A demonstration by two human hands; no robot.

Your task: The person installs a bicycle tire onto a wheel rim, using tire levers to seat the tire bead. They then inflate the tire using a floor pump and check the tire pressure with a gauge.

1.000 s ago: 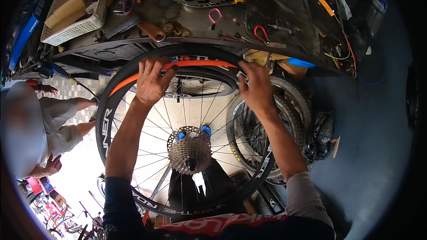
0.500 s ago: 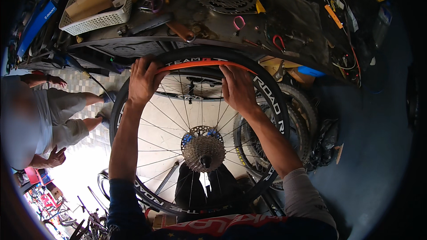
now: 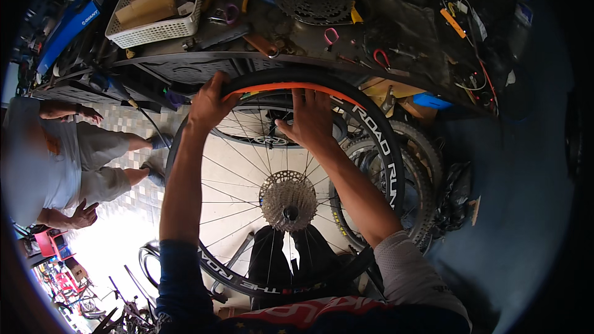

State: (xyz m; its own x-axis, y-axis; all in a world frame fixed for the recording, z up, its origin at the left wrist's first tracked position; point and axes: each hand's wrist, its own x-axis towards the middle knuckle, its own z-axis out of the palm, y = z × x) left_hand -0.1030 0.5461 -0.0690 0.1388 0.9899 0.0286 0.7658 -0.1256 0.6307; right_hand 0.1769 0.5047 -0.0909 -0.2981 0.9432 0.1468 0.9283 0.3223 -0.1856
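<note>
Upright in front of me stands a bicycle wheel with a black tyre bearing white lettering, thin spokes, a disc rotor and a silver cassette. Along the top inner side of the tyre runs an orange strip; whether it is an inner tube or rim tape I cannot tell. My left hand is closed around the tyre at the upper left, beside the strip's left end. My right hand reaches up inside the wheel, fingers straight against the orange strip and thumb apart, pointing left.
A dark workbench spans the far side with a white basket, a chainring-like disc and scattered tools. Other wheels lean at the right. A person stands on the left, and bicycles show at the lower left.
My right hand has moved left along the orange strip, its thumb now sticking out. My left hand keeps its hold on the tyre. The whole view has shifted slightly.
</note>
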